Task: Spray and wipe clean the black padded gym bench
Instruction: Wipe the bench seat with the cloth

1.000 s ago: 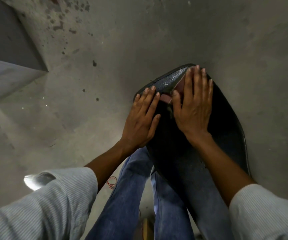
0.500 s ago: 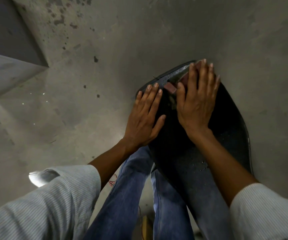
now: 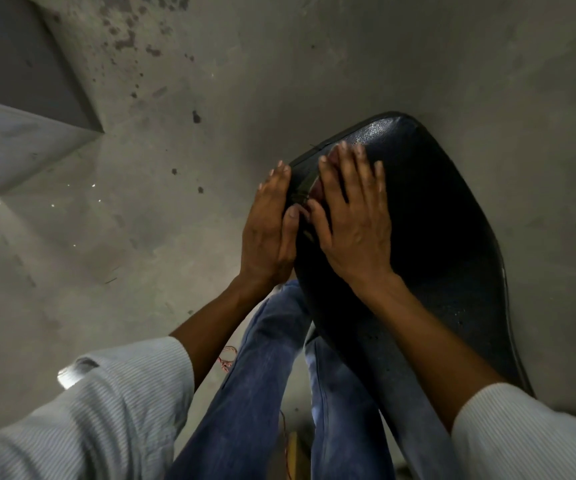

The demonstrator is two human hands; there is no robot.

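Stained concrete floor [image 3: 141, 237] surrounds the black padded gym bench [image 3: 435, 237], which lies under both hands; jeans-clad legs [image 3: 255, 393] stand beside it. Right hand [image 3: 352, 216], grip flat and open, presses a reddish cloth [image 3: 317, 192]; left hand [image 3: 269, 226], open, against the pad's edge

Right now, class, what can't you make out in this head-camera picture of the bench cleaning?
- Cloth: mostly hidden under the right hand.
- Bench: near end covered by the right arm; base unseen.
- Left hand: fingertips blurred.
- Spray bottle: not in view.
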